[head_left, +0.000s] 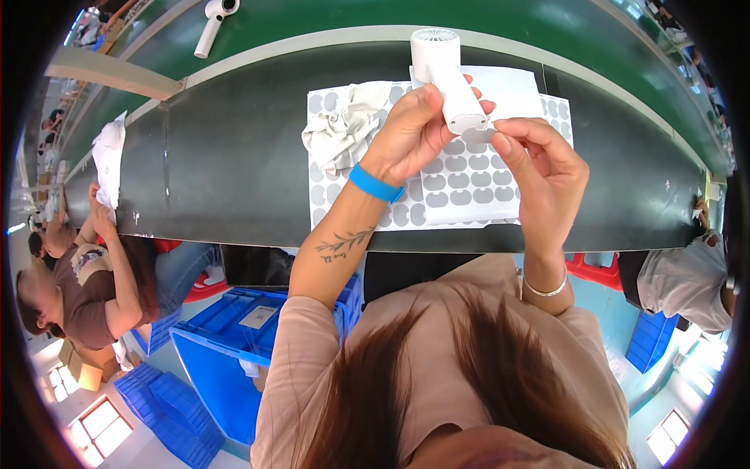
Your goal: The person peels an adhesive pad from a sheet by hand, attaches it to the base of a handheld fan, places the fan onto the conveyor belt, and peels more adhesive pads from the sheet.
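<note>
My left hand point(414, 129) is closed round the handle of a white handheld fan point(457, 90). Its round grilled head points away from me, and the flat end of the handle faces me. Close to that end, my right hand point(543, 156) pinches a small grey sticker point(480, 136) between thumb and forefinger. Whether the sticker touches the handle, I cannot tell. Beneath both hands lie white sheets point(473, 187) bearing rows of grey stickers with notched edges. A crumpled off-white cloth or paper point(344, 133) rests on the sheets beside my left wrist.
The dark work table point(242, 156) curves across in front of me. Beyond its pale rail, another white fan point(212, 27) lies on a green surface point(312, 19). Blue crates point(226, 328) stand below at left. People sit at the left point(101, 289) and right point(687, 281).
</note>
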A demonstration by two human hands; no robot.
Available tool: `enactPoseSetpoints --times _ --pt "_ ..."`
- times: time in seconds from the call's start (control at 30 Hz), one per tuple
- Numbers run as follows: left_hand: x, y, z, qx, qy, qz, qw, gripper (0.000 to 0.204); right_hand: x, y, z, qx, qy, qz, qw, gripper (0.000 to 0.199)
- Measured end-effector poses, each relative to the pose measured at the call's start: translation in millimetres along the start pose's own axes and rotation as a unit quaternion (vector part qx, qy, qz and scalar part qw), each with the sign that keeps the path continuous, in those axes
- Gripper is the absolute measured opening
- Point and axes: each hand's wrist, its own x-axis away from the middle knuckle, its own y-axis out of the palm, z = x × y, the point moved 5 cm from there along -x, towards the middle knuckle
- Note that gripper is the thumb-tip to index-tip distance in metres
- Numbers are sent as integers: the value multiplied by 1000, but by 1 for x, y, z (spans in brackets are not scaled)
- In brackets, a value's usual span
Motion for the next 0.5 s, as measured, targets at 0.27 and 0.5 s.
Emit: enactPoseSetpoints --times 0.27,0.5 --pt "-1 -2 -1 7 2 7 1000 68 -3 4 8 -69 -6 8 998 35" --pt "-1 0 -2 18 20 7 1000 61 -5 5 8 -79 -7 -9 997 32"
